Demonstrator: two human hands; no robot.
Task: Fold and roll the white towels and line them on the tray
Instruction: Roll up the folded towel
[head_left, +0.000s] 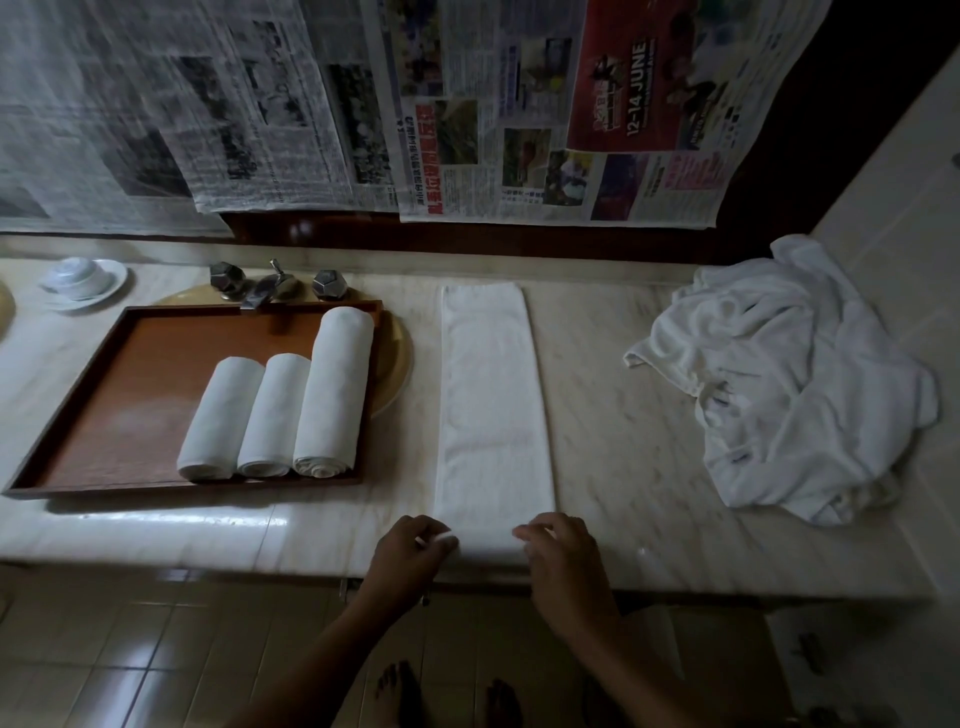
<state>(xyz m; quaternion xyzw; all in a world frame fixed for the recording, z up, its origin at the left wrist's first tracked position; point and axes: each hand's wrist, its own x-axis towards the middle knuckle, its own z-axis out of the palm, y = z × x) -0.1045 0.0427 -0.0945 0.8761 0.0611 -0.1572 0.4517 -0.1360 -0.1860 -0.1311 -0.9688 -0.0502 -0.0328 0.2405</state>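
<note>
A white towel (491, 400) lies folded into a long narrow strip on the marble counter, running away from me. My left hand (408, 553) and my right hand (563, 558) both grip its near end at the counter's front edge, fingers curled over a small rolled-up part. To the left, a brown wooden tray (150, 364) holds three rolled white towels (275, 410) side by side along its right half; the rightmost roll is the longest.
A heap of loose white towels (779, 384) lies at the counter's right end. Metal tap handles (275, 283) stand behind the tray, over a sink. An upturned cup on a saucer (80, 280) sits far left. Newspaper (363, 104) covers the wall.
</note>
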